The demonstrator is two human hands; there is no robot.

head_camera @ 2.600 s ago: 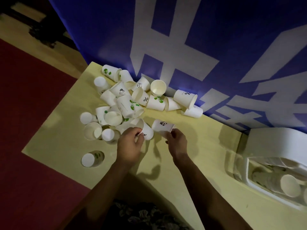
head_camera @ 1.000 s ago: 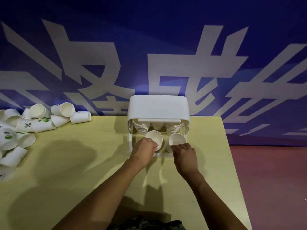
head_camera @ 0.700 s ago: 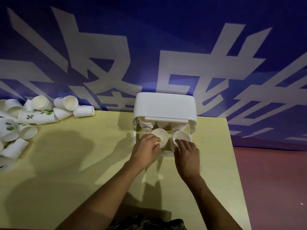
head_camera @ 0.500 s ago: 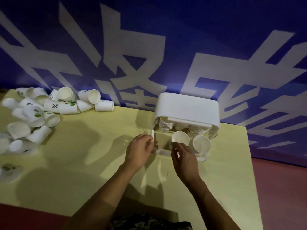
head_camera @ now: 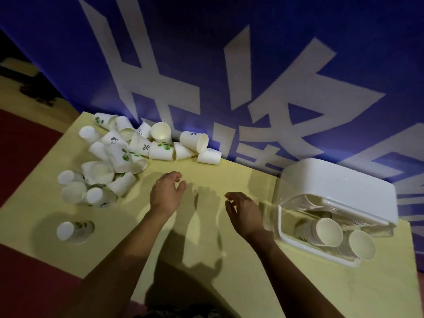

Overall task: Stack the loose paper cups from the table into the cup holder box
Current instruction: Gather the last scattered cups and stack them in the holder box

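- A lone paper cup (head_camera: 68,231) stands upside down near the counter's (head_camera: 241,294) left front edge.
- The pile of loose paper cups (head_camera: 128,157) lies jumbled at the counter's far left, reaching the blue banner (head_camera: 229,53).
- The left hand (head_camera: 165,193) hovers just right of the pile, fingers loosely curled, holding nothing.
- The right hand (head_camera: 244,213) hovers mid-counter, fingers relaxed, empty.
- The cup holder box (head_camera: 339,191) sits at the right, two stacks of cups (head_camera: 339,237) lying inside, mouths facing the person.
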